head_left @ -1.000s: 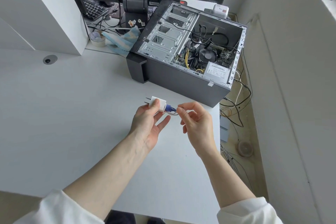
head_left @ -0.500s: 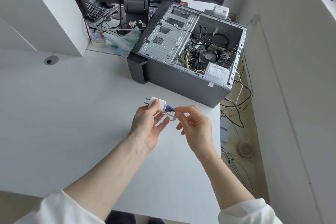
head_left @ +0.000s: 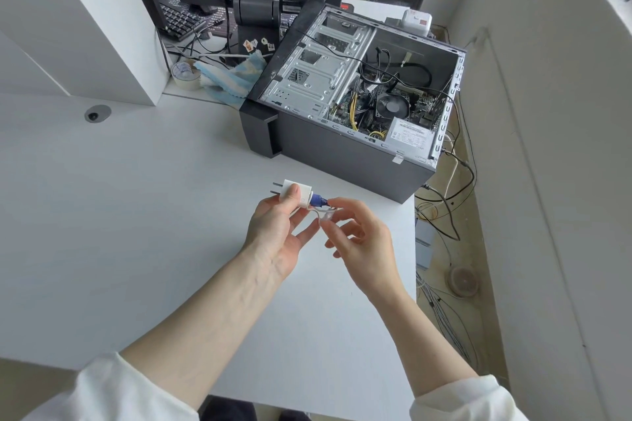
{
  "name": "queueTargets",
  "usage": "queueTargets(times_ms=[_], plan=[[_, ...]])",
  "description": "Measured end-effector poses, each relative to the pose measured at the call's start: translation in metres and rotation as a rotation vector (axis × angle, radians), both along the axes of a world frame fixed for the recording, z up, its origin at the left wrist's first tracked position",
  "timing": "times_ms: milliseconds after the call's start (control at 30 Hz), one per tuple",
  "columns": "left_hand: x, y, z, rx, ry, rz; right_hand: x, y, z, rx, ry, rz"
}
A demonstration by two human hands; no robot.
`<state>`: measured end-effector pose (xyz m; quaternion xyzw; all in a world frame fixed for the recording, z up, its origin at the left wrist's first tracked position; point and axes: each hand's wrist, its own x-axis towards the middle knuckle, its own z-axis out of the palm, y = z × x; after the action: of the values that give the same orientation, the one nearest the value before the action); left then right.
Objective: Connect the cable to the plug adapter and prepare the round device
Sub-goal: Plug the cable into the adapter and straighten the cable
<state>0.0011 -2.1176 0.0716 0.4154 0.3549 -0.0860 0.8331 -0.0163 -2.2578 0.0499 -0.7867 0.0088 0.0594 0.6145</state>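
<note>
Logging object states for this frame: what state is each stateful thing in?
plug adapter: held in left hand, prongs pointing away from the cable
blue connector: seated in the adapter
white cable: looped, pinched by right hand
computer case: on its side, side panel off
tape roll: lying flat
round device: cannot tell which it is
</note>
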Motion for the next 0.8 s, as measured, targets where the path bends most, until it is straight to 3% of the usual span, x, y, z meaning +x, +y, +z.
queueTargets(times_ms=[667,800], plan=[[0.0006,-0.0004,-0.0038,-0.007,0.007,0.086,-0.0046,-0.0035,0.0046,0.066,0.001,0.034],[-0.0006,0.0003,-0.006,0.011,0.024,0.103,-0.0031,-0.0023,0.0095,0.158,0.025,0.021]])
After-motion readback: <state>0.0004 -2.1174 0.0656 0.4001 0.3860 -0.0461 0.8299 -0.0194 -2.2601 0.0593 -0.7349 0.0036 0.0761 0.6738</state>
